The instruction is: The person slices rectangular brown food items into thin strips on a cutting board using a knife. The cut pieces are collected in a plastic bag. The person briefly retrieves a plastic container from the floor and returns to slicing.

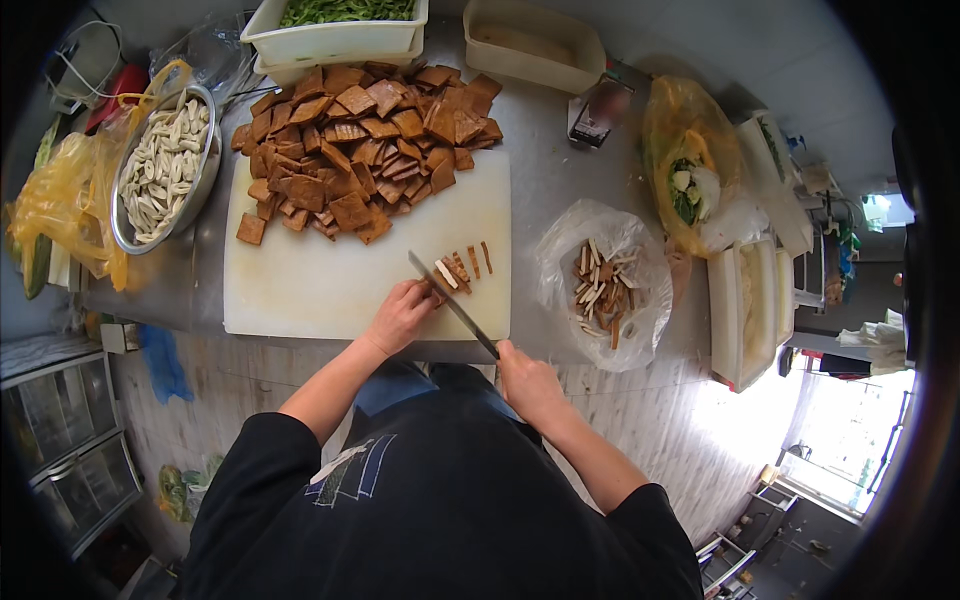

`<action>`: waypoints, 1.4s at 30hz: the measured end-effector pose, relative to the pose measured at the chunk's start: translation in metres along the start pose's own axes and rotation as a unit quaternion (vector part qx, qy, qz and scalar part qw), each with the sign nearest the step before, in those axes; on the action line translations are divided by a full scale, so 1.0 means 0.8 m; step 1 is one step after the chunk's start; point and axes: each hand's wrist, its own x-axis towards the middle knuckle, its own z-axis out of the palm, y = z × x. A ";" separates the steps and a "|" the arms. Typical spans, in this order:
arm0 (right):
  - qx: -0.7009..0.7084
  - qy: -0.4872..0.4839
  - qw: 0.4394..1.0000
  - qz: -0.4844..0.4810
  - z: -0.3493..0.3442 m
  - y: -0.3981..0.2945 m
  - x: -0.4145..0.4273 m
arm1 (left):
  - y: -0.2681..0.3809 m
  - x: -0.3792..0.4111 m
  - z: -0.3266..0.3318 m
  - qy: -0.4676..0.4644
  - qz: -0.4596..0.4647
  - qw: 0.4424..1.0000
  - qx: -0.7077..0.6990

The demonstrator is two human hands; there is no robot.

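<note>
My right hand (531, 381) grips the handle of a long kitchen knife (461, 311), its blade slanting up and left over a white cutting board (300, 300). Left of the blade, my left hand (401, 315) has its fingers curled against a small brown piece, mostly hidden, that looks like dried tofu. Just right of the blade lie cut slices (453, 273), one showing a white face, and a few thin brown strips (473, 262). A large heap of brown dried tofu squares (360, 142) covers the board's far part and spills past its edge.
A clear plastic bag (551, 255) with brown and white strips lies right of the board. At left stands a metal bowl (214, 161) of pale slices. White tubs (337, 34) with shredded greens, an empty-looking tub (525, 64) and a yellow bag (664, 112) stand farther back.
</note>
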 end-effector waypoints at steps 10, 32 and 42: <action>0.022 0.070 0.997 -0.011 0.050 0.021 0.012 | -0.002 0.004 -0.001 0.020 -0.004 0.999 -0.041; 0.090 0.151 0.984 0.014 0.014 0.004 -0.007 | 0.010 -0.008 -0.018 0.181 -0.262 0.934 -0.162; -0.089 0.121 0.983 0.104 0.002 0.052 0.007 | 0.053 0.000 0.043 0.129 -0.316 0.940 -0.022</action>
